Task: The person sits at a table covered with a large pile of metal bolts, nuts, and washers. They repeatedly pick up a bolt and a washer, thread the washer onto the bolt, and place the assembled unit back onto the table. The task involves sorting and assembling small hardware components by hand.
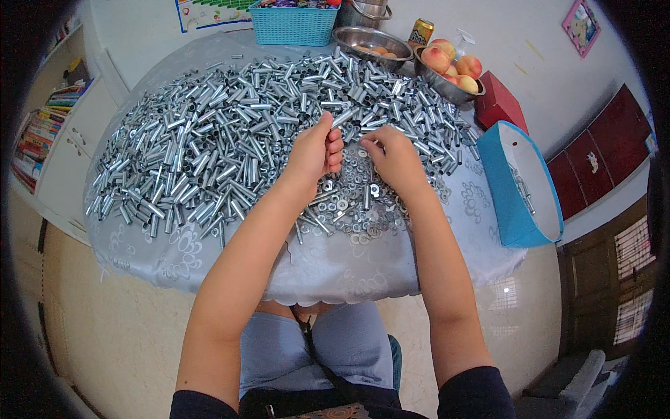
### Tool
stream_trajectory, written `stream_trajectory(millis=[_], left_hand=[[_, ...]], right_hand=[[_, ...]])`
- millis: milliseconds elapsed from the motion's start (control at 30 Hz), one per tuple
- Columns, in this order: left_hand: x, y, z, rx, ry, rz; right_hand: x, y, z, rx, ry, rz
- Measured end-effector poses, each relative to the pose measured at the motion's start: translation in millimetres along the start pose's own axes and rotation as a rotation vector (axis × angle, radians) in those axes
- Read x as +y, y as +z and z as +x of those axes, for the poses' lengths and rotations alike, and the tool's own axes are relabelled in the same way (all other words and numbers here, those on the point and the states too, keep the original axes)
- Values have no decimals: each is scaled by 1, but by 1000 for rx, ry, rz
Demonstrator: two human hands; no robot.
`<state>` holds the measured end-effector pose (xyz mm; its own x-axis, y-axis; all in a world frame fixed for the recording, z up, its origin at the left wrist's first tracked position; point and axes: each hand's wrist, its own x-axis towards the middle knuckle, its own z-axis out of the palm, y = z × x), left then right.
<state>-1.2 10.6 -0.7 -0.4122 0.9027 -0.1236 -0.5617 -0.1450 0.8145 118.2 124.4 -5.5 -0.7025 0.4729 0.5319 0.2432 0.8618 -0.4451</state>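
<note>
My left hand (314,155) is closed over the middle of the table, its thumb on top and its fingers curled in. A short metal tube shows beside the thumb tip, but I cannot tell whether it is held or lies behind. Close by on the right, my right hand (396,159) has thumb and forefinger pinched together; whatever is between them is too small to make out. Below and between the hands spread loose washers and nuts (359,174). A wide heap of shiny metal tubes (202,140) surrounds them on the left and far side.
A grey patterned cloth (342,269) covers the table. At right stands a blue fabric bin (499,185) with some metal pieces inside, by a red box (499,101). Along the back are a fruit bowl (447,87), a metal bowl with eggs (370,56), a can (421,32) and a turquoise basket (289,26).
</note>
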Motion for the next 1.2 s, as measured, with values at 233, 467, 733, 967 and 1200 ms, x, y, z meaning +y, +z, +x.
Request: stream_trajectory(millis=[233,467,733,967,1200], left_hand=[[0,3,-3,-26,-91,42],[-3,7,-4,-39,-112,57],[-3,8,-3,-85,-82,11],[5,9,-5,-177,45,-132],[9,8,-7,-242,93,-173]], right_hand=[[-6,-1,6,186,248,597],[-16,-1,6,243,192,664],[-25,-8,2,202,10,442],[-37,-9,4,163,-86,754],[-6,-4,2,-129,-28,181]])
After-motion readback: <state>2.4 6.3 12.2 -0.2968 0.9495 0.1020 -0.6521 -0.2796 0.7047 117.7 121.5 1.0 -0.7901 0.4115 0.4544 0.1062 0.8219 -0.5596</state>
